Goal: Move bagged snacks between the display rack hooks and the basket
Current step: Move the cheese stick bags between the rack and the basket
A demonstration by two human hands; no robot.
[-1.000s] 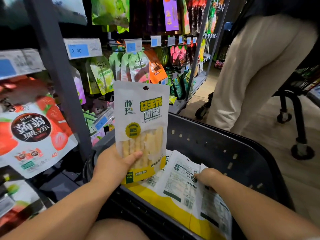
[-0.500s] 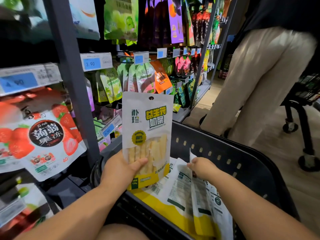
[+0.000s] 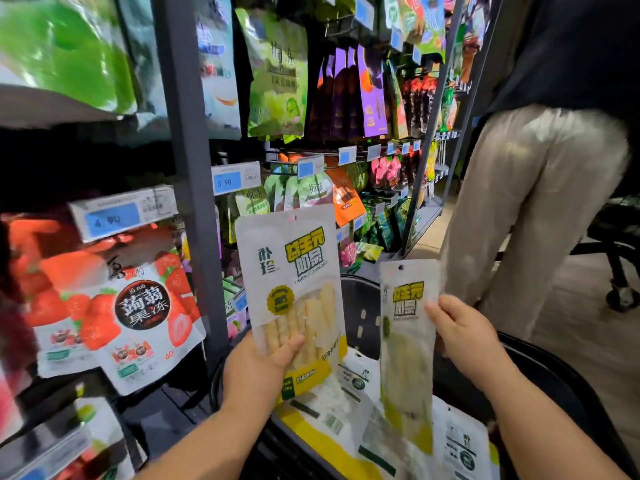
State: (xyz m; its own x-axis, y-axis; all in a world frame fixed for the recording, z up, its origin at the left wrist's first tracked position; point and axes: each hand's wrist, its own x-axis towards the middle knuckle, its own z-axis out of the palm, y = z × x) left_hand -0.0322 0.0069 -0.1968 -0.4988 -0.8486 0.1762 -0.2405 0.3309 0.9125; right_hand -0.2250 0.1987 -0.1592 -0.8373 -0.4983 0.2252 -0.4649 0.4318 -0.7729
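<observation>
Store aisle with a hook-hung display rack (image 3: 188,202) on our left and a black basket (image 3: 554,370) below. Our left hand (image 3: 258,372) grips the front-facing milk-stick pouch (image 3: 294,292) at its lower part, thumb across the window, the rest hidden behind. That pouch stands upright over the basket's left rim, close to the rack. Our right hand (image 3: 464,334) pinches the right edge of a second pouch (image 3: 407,341), turned partly edge-on over the basket's middle. More pouches (image 3: 460,441) lie face down inside. We judge the step as basket-to-hook restocking, both pouches held clear. Next, each hang hole (image 3: 292,218) must be threaded onto a free hook; which hook we cannot tell. A bystander (image 3: 530,220) stands beyond the far rim.
</observation>
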